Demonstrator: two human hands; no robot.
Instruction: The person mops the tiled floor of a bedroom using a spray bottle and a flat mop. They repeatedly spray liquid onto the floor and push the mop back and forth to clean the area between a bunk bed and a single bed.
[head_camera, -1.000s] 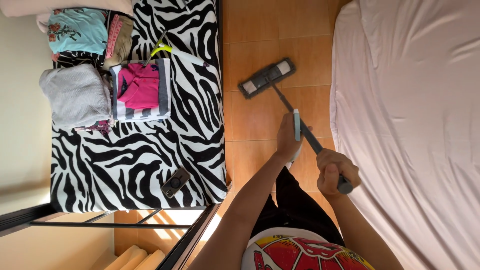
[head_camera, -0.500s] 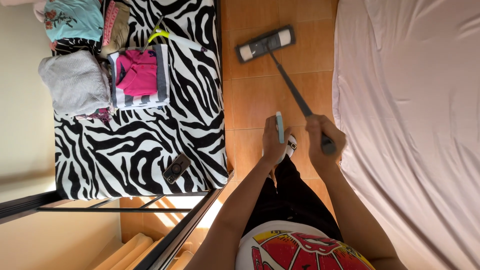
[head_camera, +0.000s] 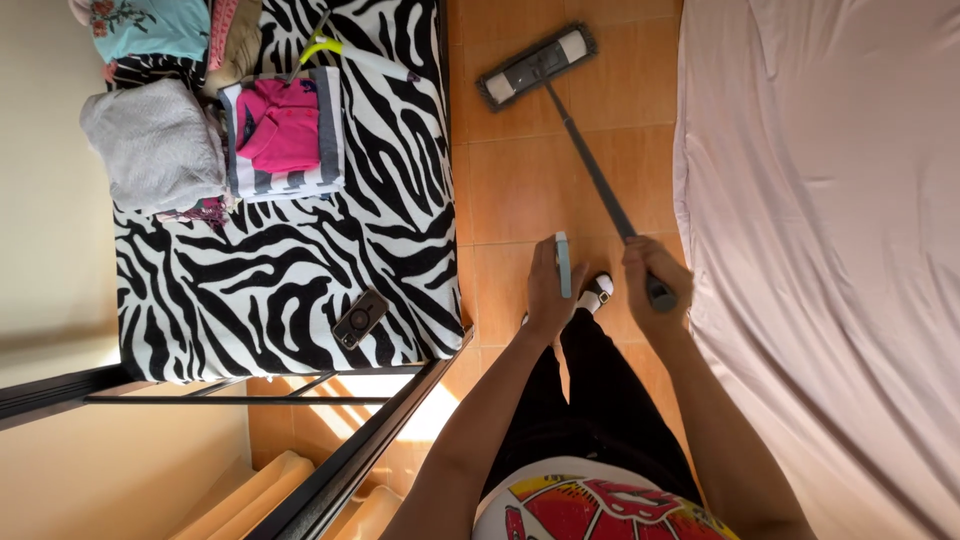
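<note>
My right hand (head_camera: 654, 280) grips the top end of a dark mop handle (head_camera: 592, 170) that slants up and left to a flat grey mop head (head_camera: 536, 66) lying on the orange tiled floor (head_camera: 520, 180). My left hand (head_camera: 549, 290) holds a thin pale blue phone (head_camera: 563, 264) edge-on, just left of the handle. Below the hands are my dark trousers and a white shoe (head_camera: 597, 294).
A bed with a zebra-print cover (head_camera: 290, 270) stands at the left, carrying folded clothes (head_camera: 285, 130), a grey folded garment (head_camera: 155, 145) and a dark phone (head_camera: 360, 318). A bed with a pale pink sheet (head_camera: 830, 250) fills the right. A black metal bed frame (head_camera: 330, 400) runs below.
The mop head has slid further away along the floor. My hands have come closer together, the right one moving left along with the handle's top end.
</note>
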